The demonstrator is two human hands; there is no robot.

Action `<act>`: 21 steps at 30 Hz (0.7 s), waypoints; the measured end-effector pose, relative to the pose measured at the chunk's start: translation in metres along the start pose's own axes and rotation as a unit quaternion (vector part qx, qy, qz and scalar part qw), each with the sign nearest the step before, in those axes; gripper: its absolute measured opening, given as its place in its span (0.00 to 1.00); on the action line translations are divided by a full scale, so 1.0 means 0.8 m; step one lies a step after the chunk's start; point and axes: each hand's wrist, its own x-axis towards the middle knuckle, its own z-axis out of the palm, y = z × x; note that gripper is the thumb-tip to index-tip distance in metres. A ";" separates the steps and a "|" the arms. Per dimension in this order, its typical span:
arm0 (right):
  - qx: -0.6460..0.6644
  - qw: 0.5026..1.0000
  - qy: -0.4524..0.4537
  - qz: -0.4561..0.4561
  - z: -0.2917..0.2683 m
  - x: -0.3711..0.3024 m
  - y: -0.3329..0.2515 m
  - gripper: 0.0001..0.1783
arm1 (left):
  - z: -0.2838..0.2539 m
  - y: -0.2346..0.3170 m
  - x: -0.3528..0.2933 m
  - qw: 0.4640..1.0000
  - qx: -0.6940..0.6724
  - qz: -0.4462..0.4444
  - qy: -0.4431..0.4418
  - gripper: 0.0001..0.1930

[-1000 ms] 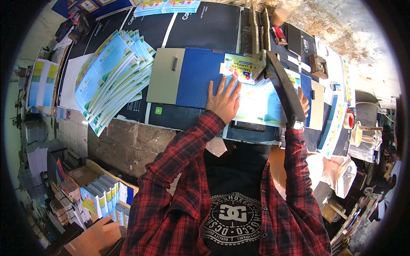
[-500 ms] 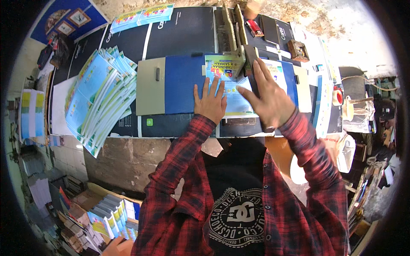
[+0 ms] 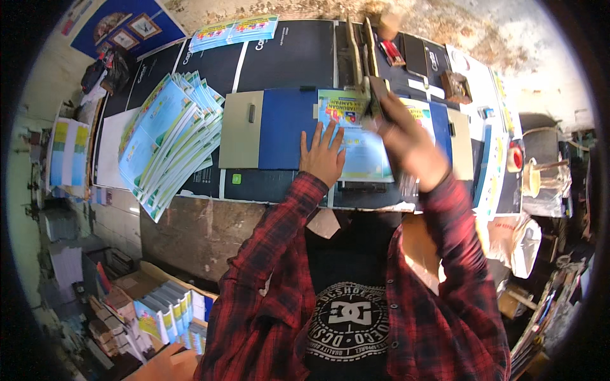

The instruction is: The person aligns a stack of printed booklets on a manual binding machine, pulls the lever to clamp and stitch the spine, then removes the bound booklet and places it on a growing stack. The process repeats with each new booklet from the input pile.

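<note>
My left hand [image 3: 323, 155] lies flat with its fingers spread, across the left edge of a light-blue printed sheet [image 3: 365, 159] and the blue board [image 3: 279, 127] beneath. My right hand [image 3: 413, 149] is smeared by motion over the right part of the same sheet, beside a dark upright bar [image 3: 379, 89]. Its fingers overlap the bar's near end; whether they grip it cannot be made out. That bar joins a pair of long worn rails [image 3: 353, 54] running to the table's far edge. A grey-beige panel [image 3: 240, 130] with a small handle adjoins the blue board on the left.
A fanned pile of printed sheets [image 3: 159, 127] covers the table's left side. Another printed stack [image 3: 235, 35] lies at the far edge. Toward the back right are a black flat case [image 3: 416, 57] and a wooden block [image 3: 456, 87]. Booklets fill a box [image 3: 168, 311] at lower left.
My right hand has shifted slightly left toward the dark bar and is now more blurred. My left hand stays on the sheet's edge. The whole view has shifted a little.
</note>
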 end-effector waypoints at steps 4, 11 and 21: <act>0.283 0.949 -0.043 0.130 -0.062 0.043 0.035 0.39 | -0.001 -0.004 0.017 0.998 -0.013 -0.038 0.041 0.29; -0.424 0.884 0.180 0.077 0.009 -0.065 0.245 0.45 | -0.036 -0.004 0.040 0.926 -0.251 -0.272 0.069 0.25; -0.309 0.933 0.179 -0.051 0.084 -0.029 0.195 0.43 | -0.074 -0.126 0.033 0.640 -0.598 -0.475 -0.081 0.19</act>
